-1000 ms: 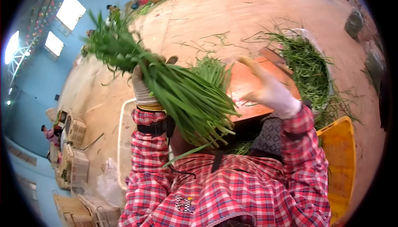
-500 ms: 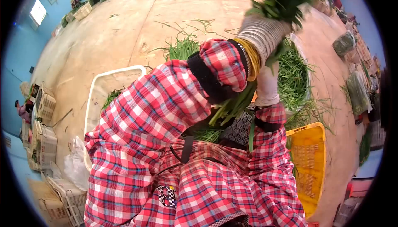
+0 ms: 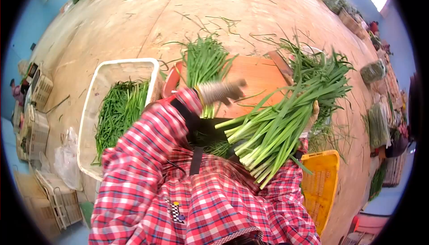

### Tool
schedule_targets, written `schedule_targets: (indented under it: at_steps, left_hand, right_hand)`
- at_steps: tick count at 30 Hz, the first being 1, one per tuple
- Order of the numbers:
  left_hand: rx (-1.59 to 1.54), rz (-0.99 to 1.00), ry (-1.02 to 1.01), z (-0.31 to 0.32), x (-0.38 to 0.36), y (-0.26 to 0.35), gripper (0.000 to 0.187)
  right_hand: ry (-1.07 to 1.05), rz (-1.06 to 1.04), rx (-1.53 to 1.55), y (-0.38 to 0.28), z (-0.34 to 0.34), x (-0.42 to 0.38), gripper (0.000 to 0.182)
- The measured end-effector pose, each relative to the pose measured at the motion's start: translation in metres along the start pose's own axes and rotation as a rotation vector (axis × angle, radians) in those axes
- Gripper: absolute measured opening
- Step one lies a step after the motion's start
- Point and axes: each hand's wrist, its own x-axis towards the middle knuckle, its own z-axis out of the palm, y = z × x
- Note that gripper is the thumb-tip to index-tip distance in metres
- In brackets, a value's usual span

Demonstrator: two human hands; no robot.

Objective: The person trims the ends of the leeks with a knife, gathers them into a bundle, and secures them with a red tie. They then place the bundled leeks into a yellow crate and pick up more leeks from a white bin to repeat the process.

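Note:
A large bunch of garlic chives [image 3: 272,128] lies across my right hand [image 3: 315,108], pale stem ends toward my lap. The leaves hide most of that hand; only a bit of the fingers shows at the bunch's edge. My left hand [image 3: 223,91], in a whitish ribbed glove, is over the left side of an orange board [image 3: 254,79]. Its fingers are somewhat blurred but look stretched out, holding nothing. Just behind and under it, a smaller pile of chives [image 3: 205,61] rests at the board's left end. A rusty flat blade [image 3: 281,66] lies at the board's right.
A white crate [image 3: 85,133] with chives in it stands at my left. To my right is a yellow crate [image 3: 319,187], below more loose greens. Cut leaves litter the floor [image 3: 156,26]. Stacked crates [image 3: 44,142] and a plastic bag [image 3: 68,160] are at far left.
My left hand has left the bunch at upper right and swung left over the board. The bunch has come down nearer to me on my right hand, and the board now shows.

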Motion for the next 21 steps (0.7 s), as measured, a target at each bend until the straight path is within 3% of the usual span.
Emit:
schedule_targets:
  at_steps: [1, 2, 3, 5, 8, 9, 10, 11, 13, 14, 15, 18, 21]
  left_hand:
    - [-0.419, 0.076, -0.414, -0.007, 0.042, -0.066, 0.033]
    - [-0.703, 0.026, -0.277, 0.048, 0.010, -0.039, 0.050]
    - [-0.679, 0.150, -0.186, 0.076, -0.042, -0.006, 0.071]
    - [-0.676, 0.336, -0.133, 0.083, -0.048, 0.003, 0.090]
    - [-0.449, 0.381, -0.101, 0.074, -0.065, 0.015, 0.104]
    - [-0.361, 0.406, -0.004, 0.066, -0.070, 0.023, 0.102]
    - [-0.275, 0.427, 0.070, 0.065, -0.078, 0.035, 0.099]
    - [-0.191, 0.443, 0.141, 0.059, -0.087, 0.045, 0.096]
    - [-0.312, 0.341, 0.292, 0.041, -0.095, 0.054, 0.117]
    - [-0.215, 0.374, 0.382, 0.026, -0.090, 0.046, 0.118]
    - [-0.280, 0.244, 0.423, 0.017, -0.094, 0.043, 0.118]
    - [-0.138, 0.360, 0.659, 0.010, -0.095, 0.024, 0.114]
    - [0.000, 0.291, 0.840, -0.015, -0.088, -0.017, 0.111]
  right_hand:
    - [0.024, 0.025, -0.064, 0.001, -0.004, 0.000, 0.053]
    - [0.061, 0.072, -0.085, 0.004, -0.006, 0.002, 0.050]
    - [0.095, 0.119, -0.112, 0.008, -0.004, 0.005, 0.048]
    - [0.209, 0.210, -0.194, 0.029, 0.025, 0.015, 0.046]
    - [0.293, 0.333, -0.312, 0.064, 0.076, 0.056, 0.043]
    - [0.321, 0.335, -0.344, 0.077, 0.073, 0.075, 0.048]
    - [0.230, 0.496, -0.291, 0.081, 0.071, 0.088, 0.049]
    - [0.114, 0.514, -0.262, 0.095, 0.059, 0.111, 0.050]
    - [0.150, 0.495, -0.253, 0.127, 0.061, 0.146, 0.034]
    - [0.132, 0.528, -0.221, 0.142, 0.065, 0.156, 0.032]
    - [0.126, 0.529, -0.232, 0.156, 0.048, 0.169, 0.029]
    - [0.188, 0.554, -0.305, 0.200, 0.023, 0.182, 0.025]
    - [0.216, 0.598, -0.249, 0.247, -0.007, 0.177, 0.027]
